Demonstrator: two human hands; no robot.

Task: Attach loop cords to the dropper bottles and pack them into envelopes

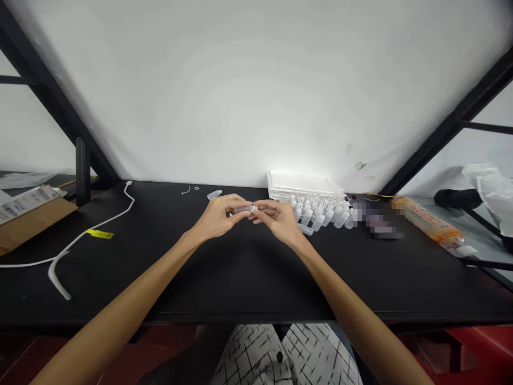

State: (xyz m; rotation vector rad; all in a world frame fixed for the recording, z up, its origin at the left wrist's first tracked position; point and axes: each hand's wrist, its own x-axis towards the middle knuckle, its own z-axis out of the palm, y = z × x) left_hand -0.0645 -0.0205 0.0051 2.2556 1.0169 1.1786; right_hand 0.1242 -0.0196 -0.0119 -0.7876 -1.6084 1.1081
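A small translucent bottle point(242, 208) lies sideways in the air between my hands, over the middle of the black table. My left hand point(218, 215) grips its body between thumb and fingers. At its white top end, the thumb and fingertips of my right hand point(278, 218) are pinched on the cap point(254, 209). Just right of my right hand stand several similar small bottles point(318, 220) with white tops in a cluster. Another translucent bottle point(215, 194) lies on the table behind my left hand.
White stacked trays point(304, 186) sit against the wall. A white cable point(108, 220) with a yellow tag and a cardboard box point(36, 216) are at the left. An orange-labelled package point(433, 227) lies at the right. The black table point(248, 278) has its front edge near my lap.
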